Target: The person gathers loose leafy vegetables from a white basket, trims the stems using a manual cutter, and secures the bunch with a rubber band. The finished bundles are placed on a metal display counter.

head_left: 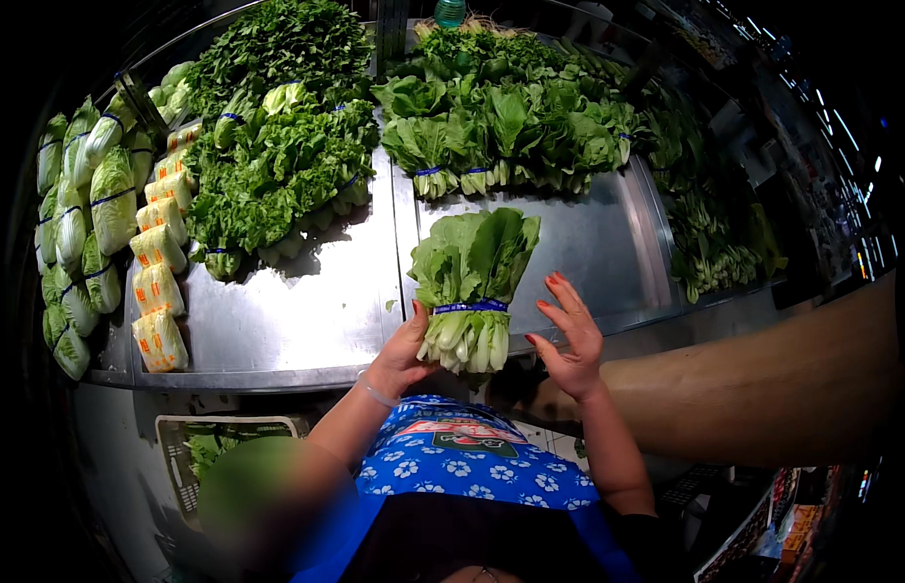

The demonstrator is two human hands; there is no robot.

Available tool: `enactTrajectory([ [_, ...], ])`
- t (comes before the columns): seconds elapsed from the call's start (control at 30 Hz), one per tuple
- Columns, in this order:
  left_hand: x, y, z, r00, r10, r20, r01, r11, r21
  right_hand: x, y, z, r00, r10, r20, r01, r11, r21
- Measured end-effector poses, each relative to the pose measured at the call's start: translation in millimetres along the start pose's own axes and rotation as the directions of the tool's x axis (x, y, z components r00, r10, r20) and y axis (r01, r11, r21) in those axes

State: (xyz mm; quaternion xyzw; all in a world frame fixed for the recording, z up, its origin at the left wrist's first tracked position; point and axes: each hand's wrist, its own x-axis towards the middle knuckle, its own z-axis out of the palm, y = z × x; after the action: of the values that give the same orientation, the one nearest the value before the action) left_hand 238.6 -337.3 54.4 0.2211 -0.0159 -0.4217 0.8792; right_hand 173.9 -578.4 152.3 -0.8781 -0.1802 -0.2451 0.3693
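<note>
A person in a blue flowered apron [452, 466] stands just below me at a steel counter [307, 311], holding up 1 bunch of pale-stemmed greens [472, 282], tied with a blue band [469, 307], upright over the bare metal near the counter's front edge. That person's near hand [402, 352] is clasped around the white stem end; their other hand [569, 335], nails painted red, is spread open just beside the bunch, not clearly touching it. The camera wearer's right forearm [764, 389] reaches in from the right towards the bunch, but its hand is hidden behind the other person's open hand, so I cannot tell whether it is gripping anything. The wearer's left hand is out of sight. Behind lie a row of banded bunches [501, 136], a heap of leafy lettuce [278, 165], a line of wrapped yellow cabbages [159, 282] and green cabbages [78, 233] at the far left. A plastic crate [195, 452] sits below the counter.
</note>
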Motion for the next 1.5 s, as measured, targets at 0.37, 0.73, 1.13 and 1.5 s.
enactTrajectory([
  [0.37, 65, 4, 11, 0.991, 0.069, 0.111, -0.127, 0.717, 0.685, -30, 79, 84, 0.617, 0.63, 0.472, -0.531, -0.109, 0.84],
  [0.73, 129, 10, -17, 0.933, 0.219, -0.285, 0.099, 0.607, 0.788, -60, 331, 42, 0.477, 0.87, 0.127, 0.257, -0.276, 0.926],
  [1.13, 492, 1, 53, 0.67, -0.581, 0.463, -0.65, -0.76, -0.014, -11, 559, -76, 0.469, 0.828, -0.307, 0.24, 0.215, 0.947],
  [1.5, 640, -4, 14, 0.933, -0.174, 0.314, -0.212, -0.973, 0.09, 118, 647, -112, 0.623, 0.751, -0.219, -0.227, 0.441, 0.868],
])
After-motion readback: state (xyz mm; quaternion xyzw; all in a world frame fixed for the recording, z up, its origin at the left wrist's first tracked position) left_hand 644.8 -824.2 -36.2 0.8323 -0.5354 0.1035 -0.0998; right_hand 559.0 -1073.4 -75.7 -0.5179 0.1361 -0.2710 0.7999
